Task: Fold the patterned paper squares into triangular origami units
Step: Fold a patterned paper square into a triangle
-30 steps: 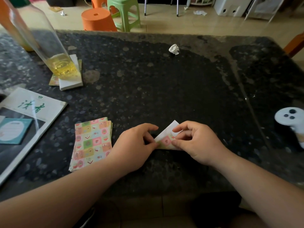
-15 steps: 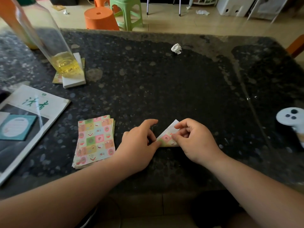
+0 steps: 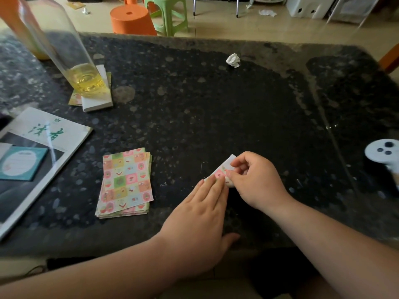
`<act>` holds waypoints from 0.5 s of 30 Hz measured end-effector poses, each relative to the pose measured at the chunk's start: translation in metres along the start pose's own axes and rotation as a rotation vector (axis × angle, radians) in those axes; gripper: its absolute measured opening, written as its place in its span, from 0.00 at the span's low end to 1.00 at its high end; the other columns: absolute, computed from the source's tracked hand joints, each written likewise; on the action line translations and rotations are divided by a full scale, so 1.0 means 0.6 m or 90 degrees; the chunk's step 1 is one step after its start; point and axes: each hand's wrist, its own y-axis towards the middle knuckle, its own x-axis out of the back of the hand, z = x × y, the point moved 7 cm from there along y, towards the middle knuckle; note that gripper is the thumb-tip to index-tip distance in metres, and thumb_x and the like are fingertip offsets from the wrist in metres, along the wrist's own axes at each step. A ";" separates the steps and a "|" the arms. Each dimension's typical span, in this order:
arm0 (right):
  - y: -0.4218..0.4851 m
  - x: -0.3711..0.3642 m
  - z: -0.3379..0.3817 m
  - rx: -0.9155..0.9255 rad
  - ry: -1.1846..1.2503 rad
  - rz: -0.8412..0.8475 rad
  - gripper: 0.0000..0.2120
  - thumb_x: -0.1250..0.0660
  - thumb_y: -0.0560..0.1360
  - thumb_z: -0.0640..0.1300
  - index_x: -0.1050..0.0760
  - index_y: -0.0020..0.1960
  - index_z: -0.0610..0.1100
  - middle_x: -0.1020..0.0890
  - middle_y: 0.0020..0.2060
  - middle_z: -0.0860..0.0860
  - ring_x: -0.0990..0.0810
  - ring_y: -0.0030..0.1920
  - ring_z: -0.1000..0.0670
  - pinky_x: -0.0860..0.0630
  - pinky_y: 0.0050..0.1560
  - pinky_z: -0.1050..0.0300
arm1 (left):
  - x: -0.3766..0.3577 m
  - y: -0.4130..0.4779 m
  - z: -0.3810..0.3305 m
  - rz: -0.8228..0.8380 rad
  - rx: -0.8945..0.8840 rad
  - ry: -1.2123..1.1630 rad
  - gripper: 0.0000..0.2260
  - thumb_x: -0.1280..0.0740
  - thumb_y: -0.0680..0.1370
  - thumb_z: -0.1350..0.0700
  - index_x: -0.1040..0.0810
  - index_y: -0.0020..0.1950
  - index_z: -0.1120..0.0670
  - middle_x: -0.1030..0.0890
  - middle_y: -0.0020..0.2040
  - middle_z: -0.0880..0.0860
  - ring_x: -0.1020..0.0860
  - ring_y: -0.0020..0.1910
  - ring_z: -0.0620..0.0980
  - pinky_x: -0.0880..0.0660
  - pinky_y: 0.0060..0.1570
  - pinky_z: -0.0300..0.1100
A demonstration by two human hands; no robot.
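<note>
Head: paper (image 3: 219,175) partly behind R fingers (image 3: 240,163)

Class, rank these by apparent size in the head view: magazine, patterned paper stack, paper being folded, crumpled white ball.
magazine
patterned paper stack
paper being folded, partly covered
crumpled white ball, smallest-looking but farther away, so these last two are unsure

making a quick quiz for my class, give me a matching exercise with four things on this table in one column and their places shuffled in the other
Things:
1 paper stack
2 paper wad
3 bottle
4 controller

Places:
a far left
b right edge
c far middle
d near, left of centre

Pairs: 1-d, 2-c, 3-a, 4-b
</note>
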 end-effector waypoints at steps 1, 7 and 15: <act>0.000 0.000 0.000 -0.001 -0.001 -0.003 0.07 0.26 0.77 0.45 0.23 0.51 0.52 0.22 0.42 0.59 0.22 0.43 0.58 0.29 0.40 0.69 | 0.000 0.000 -0.002 -0.004 -0.003 0.008 0.40 0.51 0.83 0.34 0.68 0.80 0.57 0.72 0.77 0.52 0.76 0.73 0.48 0.78 0.65 0.42; 0.004 -0.003 0.000 -0.007 -0.007 -0.006 0.08 0.25 0.77 0.46 0.23 0.50 0.53 0.21 0.43 0.59 0.22 0.43 0.59 0.28 0.40 0.68 | -0.012 0.001 -0.008 0.004 -0.012 0.019 0.40 0.50 0.83 0.34 0.66 0.81 0.59 0.67 0.81 0.56 0.71 0.78 0.52 0.77 0.65 0.43; 0.011 -0.002 0.000 -0.018 -0.019 0.018 0.08 0.25 0.76 0.44 0.24 0.49 0.53 0.21 0.41 0.59 0.22 0.41 0.58 0.29 0.38 0.67 | -0.029 0.002 -0.007 0.019 -0.011 0.048 0.40 0.52 0.83 0.34 0.64 0.81 0.59 0.66 0.81 0.58 0.69 0.79 0.56 0.68 0.77 0.56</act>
